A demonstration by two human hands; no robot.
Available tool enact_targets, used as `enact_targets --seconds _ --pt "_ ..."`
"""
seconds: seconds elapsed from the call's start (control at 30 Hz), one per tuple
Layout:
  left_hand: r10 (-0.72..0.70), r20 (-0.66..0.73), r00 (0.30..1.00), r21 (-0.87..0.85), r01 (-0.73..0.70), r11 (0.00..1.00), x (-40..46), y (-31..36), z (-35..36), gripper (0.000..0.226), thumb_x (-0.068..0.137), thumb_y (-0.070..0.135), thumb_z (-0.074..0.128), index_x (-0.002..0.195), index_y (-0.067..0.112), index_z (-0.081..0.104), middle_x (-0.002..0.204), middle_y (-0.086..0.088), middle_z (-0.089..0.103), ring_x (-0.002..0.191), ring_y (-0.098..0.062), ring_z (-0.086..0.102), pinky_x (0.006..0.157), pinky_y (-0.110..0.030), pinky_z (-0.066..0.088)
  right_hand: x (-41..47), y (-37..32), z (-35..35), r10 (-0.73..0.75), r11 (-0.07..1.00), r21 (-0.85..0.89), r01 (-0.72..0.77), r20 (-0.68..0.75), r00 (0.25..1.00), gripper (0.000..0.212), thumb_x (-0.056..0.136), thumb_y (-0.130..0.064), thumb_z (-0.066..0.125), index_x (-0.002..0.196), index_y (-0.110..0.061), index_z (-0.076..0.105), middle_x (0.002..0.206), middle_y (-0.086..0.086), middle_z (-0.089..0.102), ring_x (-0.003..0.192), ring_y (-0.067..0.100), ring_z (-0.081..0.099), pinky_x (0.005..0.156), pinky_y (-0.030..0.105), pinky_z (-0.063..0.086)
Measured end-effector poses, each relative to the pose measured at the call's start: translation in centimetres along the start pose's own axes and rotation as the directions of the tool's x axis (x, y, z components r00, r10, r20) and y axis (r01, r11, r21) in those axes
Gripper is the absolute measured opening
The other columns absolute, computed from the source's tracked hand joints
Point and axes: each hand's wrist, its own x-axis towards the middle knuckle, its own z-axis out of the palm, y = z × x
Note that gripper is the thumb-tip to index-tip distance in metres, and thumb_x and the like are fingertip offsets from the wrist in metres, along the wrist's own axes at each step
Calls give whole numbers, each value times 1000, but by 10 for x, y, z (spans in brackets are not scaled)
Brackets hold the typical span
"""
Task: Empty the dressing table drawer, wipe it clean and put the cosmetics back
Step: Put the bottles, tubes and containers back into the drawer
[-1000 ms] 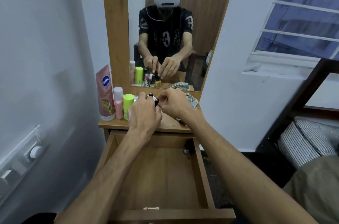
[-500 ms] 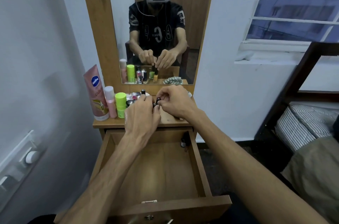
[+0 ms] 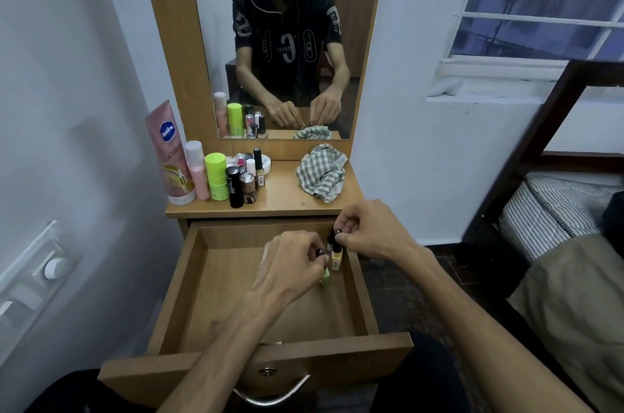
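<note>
Left hand: we see our left hand over the open drawer, its fingers curled round the dark cap of a small green bottle, which hangs low at the drawer's right side.
Right hand: our right hand sits by the drawer's back right corner, fingers pinching the black cap of a yellow bottle; a second dark little bottle seems to be beside it, but we cannot tell them apart well.
Drawer: the drawer is pulled out below the surface; its wooden floor shows bare apart from the bottles in our hands at the right wall. We cannot tell whether those bottles touch the floor yet.
Surface: the surface carries the other cosmetics in a cluster at its left end, namely a pink lotion tube, a pale pink bottle, a lime green stick, a black tube and several smaller pieces behind.
Cloth: a checked cloth lies crumpled on the right part of the surface, well apart from the cluster.
Mirror: the mirror above shows a person in a dark shirt, both hands low.
</note>
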Motion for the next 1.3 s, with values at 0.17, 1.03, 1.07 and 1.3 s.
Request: enact_targets --seconds 0.17,1.03,1.07,1.3 --pt "0 98 995 -55 5 998 -5 4 15 11 79 38 71 82 28 74 71 13 69 68 -4 63 66 -29 55 0 11 15 -7 990 -142 15 62 998 6 74 -19 70 77 -21 75 72 -7 73 73 10 67 72 29 58" --pt "-143 274 951 -314 229 921 0 -12 53 24 68 21 86 87 26 73 80 9 72 76 -3 68 73 -34 61 -6 17 15 -73 994 -72 78 69 995 36 78 -14 66 108 -30 77 68 -13 69 69 1 63 71 21 52" --pt "-165 276 947 -312 251 916 0 -13 52 24 67 20 86 86 24 72 81 8 71 77 -5 68 72 -33 61 -9 16 12 -70 996 -46 73 71 995 33 76 -16 67 104 -31 77 67 -14 71 68 0 65 70 19 52" --pt "-249 437 864 -381 429 819 2 -16 58 42 62 22 87 101 22 73 91 8 76 88 -6 71 82 -32 62 -24 21 15 -53 994 -88 67 154 987 11 81 -17 76 89 -24 81 68 -15 71 59 -7 61 58 8 41"
